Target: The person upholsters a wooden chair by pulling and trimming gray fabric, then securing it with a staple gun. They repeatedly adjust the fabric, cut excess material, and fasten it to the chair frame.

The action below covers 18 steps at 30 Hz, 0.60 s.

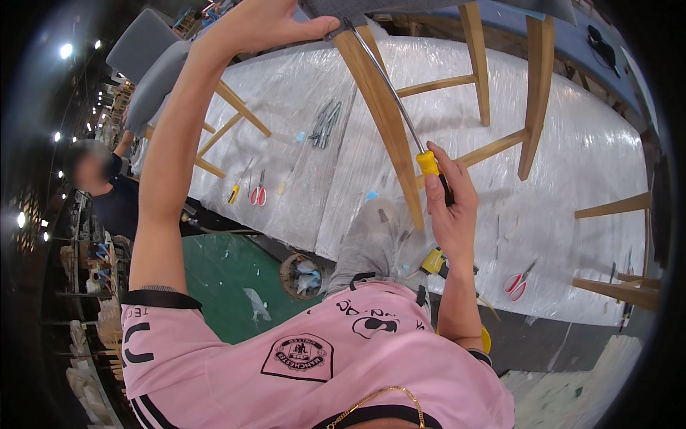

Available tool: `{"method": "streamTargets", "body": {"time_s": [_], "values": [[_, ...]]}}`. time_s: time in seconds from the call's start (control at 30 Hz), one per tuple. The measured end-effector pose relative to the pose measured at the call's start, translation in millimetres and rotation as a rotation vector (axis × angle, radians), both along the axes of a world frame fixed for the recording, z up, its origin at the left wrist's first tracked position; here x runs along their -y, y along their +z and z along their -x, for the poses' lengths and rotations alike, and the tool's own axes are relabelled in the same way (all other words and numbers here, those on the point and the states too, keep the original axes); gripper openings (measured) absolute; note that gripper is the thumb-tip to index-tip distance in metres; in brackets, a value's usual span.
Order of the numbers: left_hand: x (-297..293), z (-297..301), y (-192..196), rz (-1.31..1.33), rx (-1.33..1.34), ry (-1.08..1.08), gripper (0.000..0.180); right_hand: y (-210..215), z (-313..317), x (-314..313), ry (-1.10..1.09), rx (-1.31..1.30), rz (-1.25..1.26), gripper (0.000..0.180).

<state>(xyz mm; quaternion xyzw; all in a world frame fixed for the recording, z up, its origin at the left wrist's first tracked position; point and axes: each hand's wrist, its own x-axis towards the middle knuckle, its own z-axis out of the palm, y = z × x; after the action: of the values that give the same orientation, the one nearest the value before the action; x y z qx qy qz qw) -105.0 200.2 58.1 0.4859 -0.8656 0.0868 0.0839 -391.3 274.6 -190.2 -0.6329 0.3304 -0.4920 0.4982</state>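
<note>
A chair with a grey upholstered seat (457,10) and wooden legs (373,107) stands tipped over at the top of the view. My left hand (275,27) is at the seat's edge, its thumb pressed on the grey cloth by the top of the nearest leg; its other fingers are mostly out of sight. In my right hand (454,207) is a screwdriver (389,89) with a yellow and black handle, fingers wrapped round it. Its long metal shaft slants up along that leg, and the tip meets the grey cloth close to my left thumb.
Plastic film covers the worktable (300,86). On it lie metal rods (326,127), a yellow-handled tool (234,193) and red-handled scissors (259,196), with another pair (516,287) at right. A yellow-black power tool (434,262) is near my waist. Another grey chair (143,46) and a person (111,204) are at left.
</note>
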Motion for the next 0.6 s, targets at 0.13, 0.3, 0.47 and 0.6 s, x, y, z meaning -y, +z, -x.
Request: {"method": "streamTargets", "body": {"time_s": [0.13, 0.3, 0.47, 0.6], "values": [[-5, 5, -2, 0.012, 0.006, 0.034, 0.098, -3, -1, -2, -0.033, -0.019, 0.059, 0.038], [-13, 13, -10, 0.064, -0.043, 0.045, 0.1, 0, 3, -8, -0.095, -0.08, 0.115, 0.039], [-15, 15, -17, 0.085, -0.112, 0.003, 0.102, -14, -4, -10, 0.065, 0.094, -0.234, 0.039], [-9, 8, -21, 0.143, -0.086, -0.075, 0.102, -39, -19, 1, -0.105, 0.05, 0.181, 0.039]]}}
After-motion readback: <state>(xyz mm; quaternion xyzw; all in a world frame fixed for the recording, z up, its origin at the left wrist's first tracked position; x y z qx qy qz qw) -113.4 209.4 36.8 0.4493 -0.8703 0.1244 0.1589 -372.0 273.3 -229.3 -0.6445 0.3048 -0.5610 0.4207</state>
